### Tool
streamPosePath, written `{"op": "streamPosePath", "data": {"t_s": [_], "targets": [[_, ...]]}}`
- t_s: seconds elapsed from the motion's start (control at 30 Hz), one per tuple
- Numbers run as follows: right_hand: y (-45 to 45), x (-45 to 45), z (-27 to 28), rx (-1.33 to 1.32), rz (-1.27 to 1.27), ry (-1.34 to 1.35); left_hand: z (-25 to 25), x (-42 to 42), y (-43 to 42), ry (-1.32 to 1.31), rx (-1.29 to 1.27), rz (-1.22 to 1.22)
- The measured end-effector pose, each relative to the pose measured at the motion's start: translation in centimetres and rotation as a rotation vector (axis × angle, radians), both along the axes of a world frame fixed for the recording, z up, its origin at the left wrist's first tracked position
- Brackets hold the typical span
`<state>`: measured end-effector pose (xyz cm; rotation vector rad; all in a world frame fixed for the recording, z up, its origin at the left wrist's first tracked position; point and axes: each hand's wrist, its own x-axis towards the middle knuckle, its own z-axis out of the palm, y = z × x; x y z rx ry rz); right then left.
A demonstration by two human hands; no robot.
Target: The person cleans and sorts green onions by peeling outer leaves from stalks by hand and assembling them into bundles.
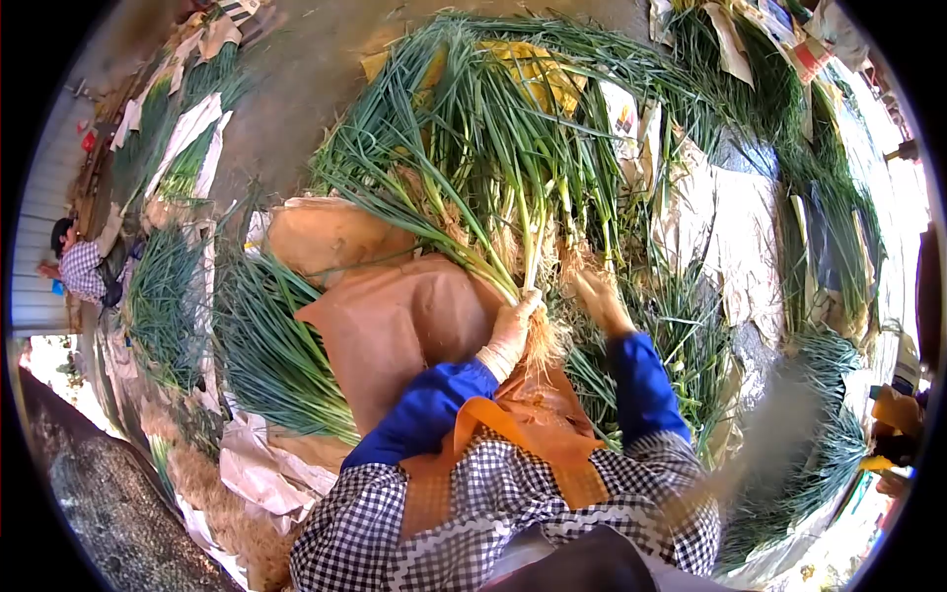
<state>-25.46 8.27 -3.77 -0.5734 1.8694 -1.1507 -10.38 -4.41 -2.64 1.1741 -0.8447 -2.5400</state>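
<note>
My left hand (509,333) is closed around the white lower stems of a few green onions (514,281). Their pale, stringy roots (543,343) hang below my fist, and the long green leaves run up and away from me. To the right, my right hand (600,298) has its fingers stretched out beside the brown roots of other onions; its fingertips are partly lost among those roots. Ahead of both hands lies a large heap of green onions (473,118). A brown apron (404,306) covers my lap.
More green onions (281,345) lie at my left, and others (681,345) at my right. White sheeting (725,237) spreads beyond on the right. A person (84,266) in a checked top sits at the far left. At the far right edge, part of another person (893,424) shows.
</note>
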Motion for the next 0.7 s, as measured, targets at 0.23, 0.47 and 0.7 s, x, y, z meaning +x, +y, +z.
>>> {"op": "streamPosePath", "data": {"t_s": [0.23, 0.47, 0.7], "targets": [[-13.7, 3.9, -1.7, -0.432, -0.423, -0.254, -0.1, 0.5, -0.3, 0.031, 0.128, 0.106], [2.6, 3.7, 5.1, -0.324, -0.040, -0.438, 2.8, 0.7, -1.3, 0.072, 0.203, 0.089], [1.3, 2.5, 1.7, -0.228, -0.133, -0.087, 1.0, 0.4, -1.0, 0.054, 0.165, 0.014]]}}
